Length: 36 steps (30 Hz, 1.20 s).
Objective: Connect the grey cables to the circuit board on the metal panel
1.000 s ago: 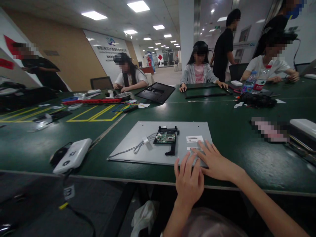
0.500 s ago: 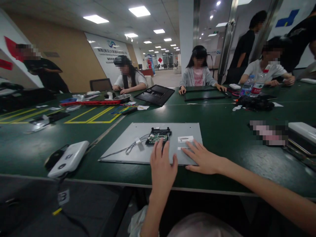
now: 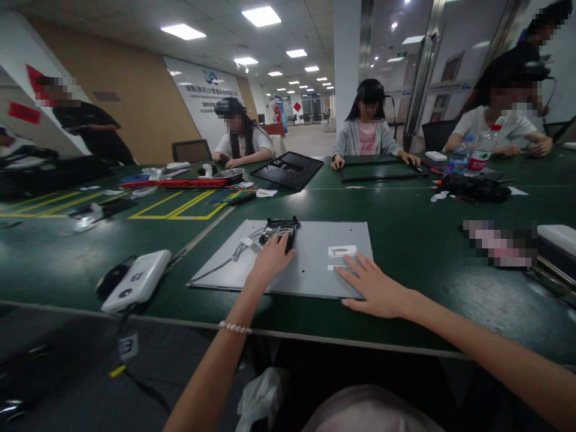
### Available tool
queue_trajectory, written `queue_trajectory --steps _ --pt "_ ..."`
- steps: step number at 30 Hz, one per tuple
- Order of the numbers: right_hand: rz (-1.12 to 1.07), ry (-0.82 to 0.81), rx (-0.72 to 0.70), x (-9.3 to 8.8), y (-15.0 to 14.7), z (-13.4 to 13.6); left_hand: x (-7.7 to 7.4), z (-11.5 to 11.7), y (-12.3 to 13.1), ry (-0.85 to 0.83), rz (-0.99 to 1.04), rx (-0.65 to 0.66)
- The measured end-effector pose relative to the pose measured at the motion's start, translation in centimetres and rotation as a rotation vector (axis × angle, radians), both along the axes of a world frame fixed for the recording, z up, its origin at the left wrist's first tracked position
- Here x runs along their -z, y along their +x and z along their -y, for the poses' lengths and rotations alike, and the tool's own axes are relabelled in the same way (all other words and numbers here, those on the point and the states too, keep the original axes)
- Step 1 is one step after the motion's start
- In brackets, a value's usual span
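On the flat grey rectangular metal panel (image 3: 319,282), the left hand (image 3: 271,262) has moved forward, the right hand (image 3: 380,291) stays spread, unclenched, at four o'clock, and the green circuit board in a black plastic bracket (image 3: 279,227) has shifted toward eleven o'clock. It lies at the left hand's twelve o'clock, reached by its fingertips; whether they grip I cannot tell.

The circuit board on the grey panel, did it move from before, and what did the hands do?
The left hand moved left and forward to the circuit board, which has slid left across the grey panel. The right hand stayed by the panel's near right corner.
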State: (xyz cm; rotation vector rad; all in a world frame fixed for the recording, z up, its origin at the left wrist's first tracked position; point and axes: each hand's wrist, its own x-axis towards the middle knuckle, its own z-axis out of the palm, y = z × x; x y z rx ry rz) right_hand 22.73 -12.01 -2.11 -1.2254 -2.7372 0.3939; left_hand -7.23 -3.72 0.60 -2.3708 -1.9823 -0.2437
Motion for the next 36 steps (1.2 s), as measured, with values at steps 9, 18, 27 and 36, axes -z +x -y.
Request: queue_trajectory --steps 9,18,27,36 --pt "-0.024 -0.004 0.006 0.0 0.1 0.1 -1.4 0.4 -1.2 0.105 -0.039 -0.062" --pt "-0.034 0.006 0.005 0.3 0.1 0.1 -3.7 -2.4 -6.9 -0.026 -0.224 -0.389" --pt "-0.063 -0.006 0.009 0.3 0.2 -0.1 -5.6 -8.5 -5.0 0.319 -0.172 -0.325" --pt "-0.068 -0.068 0.011 -0.4 0.1 -0.3 -1.4 -13.5 -2.7 0.177 -0.016 -0.248"
